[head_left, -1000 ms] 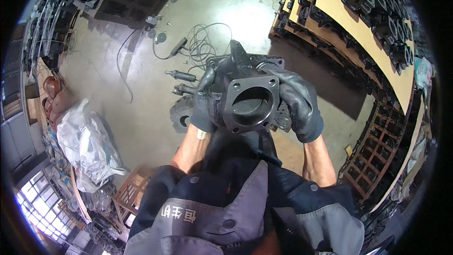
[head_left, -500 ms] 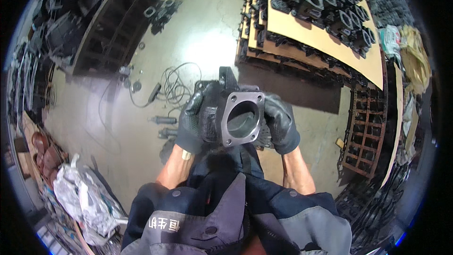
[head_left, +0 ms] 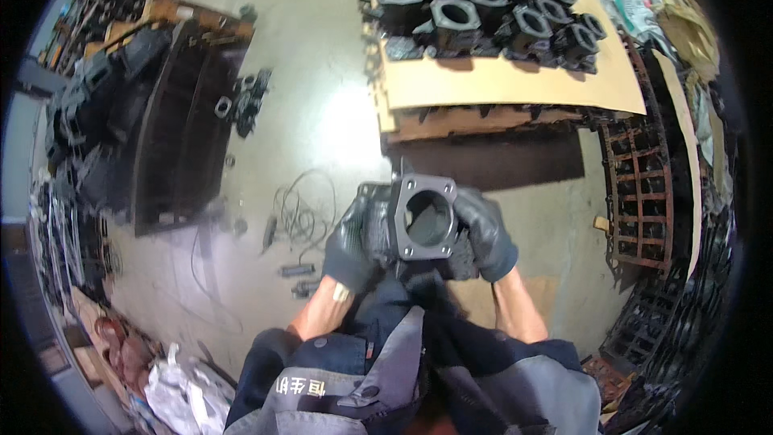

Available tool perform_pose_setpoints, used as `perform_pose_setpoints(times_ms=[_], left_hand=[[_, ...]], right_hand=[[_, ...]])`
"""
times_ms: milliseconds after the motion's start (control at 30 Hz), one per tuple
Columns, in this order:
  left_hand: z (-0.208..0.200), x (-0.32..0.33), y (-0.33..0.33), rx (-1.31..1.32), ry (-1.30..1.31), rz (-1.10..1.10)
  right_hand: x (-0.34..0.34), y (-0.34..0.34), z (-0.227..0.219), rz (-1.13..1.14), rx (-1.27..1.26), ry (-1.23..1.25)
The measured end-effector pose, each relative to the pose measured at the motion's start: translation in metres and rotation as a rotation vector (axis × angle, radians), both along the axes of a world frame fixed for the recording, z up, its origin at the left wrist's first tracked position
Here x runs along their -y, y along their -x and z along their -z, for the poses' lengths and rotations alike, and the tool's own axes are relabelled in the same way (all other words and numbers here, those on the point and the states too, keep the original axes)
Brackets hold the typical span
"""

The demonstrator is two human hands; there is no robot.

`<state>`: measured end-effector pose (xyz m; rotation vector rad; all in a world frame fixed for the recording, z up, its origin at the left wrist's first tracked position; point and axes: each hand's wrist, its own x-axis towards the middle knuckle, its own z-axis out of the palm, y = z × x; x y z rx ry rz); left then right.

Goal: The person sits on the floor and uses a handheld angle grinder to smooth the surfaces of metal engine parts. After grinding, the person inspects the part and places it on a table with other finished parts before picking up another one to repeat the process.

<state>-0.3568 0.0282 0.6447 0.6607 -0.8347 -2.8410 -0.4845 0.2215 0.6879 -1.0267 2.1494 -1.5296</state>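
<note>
Between my hands, in front of my body, is a dark cast-metal housing (head_left: pixel 400 221) with a pale machined flange. The flange is roughly square, with a bolt hole near each corner and a wide round bore facing up toward me. My left hand (head_left: pixel 348 246), in a black glove, is closed around the housing's left side. On the opposite side my right hand (head_left: pixel 487 238), gloved the same way, grips it too. Some fingers of both hands are hidden behind the casting.
Ahead to the right, a stack with tan sheets (head_left: pixel 507 89) carries rows of similar castings (head_left: pixel 455 16). A rusty metal grid rack (head_left: pixel 640 193) stands at right. Power tools (head_left: pixel 298 271) and a coiled cable (head_left: pixel 302 209) lie on the floor. A dark bin (head_left: pixel 181 129) stands at left.
My view has swung toward the stack, which now appears nearer. The housing stays in both hands, its flange turned more squarely toward me.
</note>
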Motion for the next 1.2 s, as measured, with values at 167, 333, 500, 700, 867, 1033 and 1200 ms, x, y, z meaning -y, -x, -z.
perform_pose_setpoints(times_ms=[167, 333, 500, 700, 867, 1033, 1200], left_hand=[[-0.011, -0.002, 0.035, 0.242, -0.263, 0.019], [-0.025, 0.010, 0.060, 0.229, 0.194, 0.150], [-0.041, 0.036, 0.096, 0.101, 0.729, 0.288], [-0.079, 0.064, 0.134, 0.223, 0.404, 0.318], [-0.082, 0.059, 0.162, 0.185, 0.422, 0.491], [-0.087, 0.048, 0.187, 0.028, 0.463, 0.687], [-0.086, 0.013, 0.213, 0.008, 0.488, 0.792]], right_hand=[[-0.014, 0.002, 0.004, 0.157, 0.197, 0.052], [-0.012, 0.010, -0.010, 0.277, 0.612, 0.138], [0.008, 0.019, 0.009, 0.341, 0.625, 0.251], [0.054, 0.009, 0.026, 0.519, 0.505, 0.403], [0.043, 0.011, 0.012, 0.626, 0.180, 0.329], [0.024, 0.016, 0.008, 0.634, -0.051, 0.187], [0.007, 0.029, -0.005, 0.699, -0.167, 0.108]])
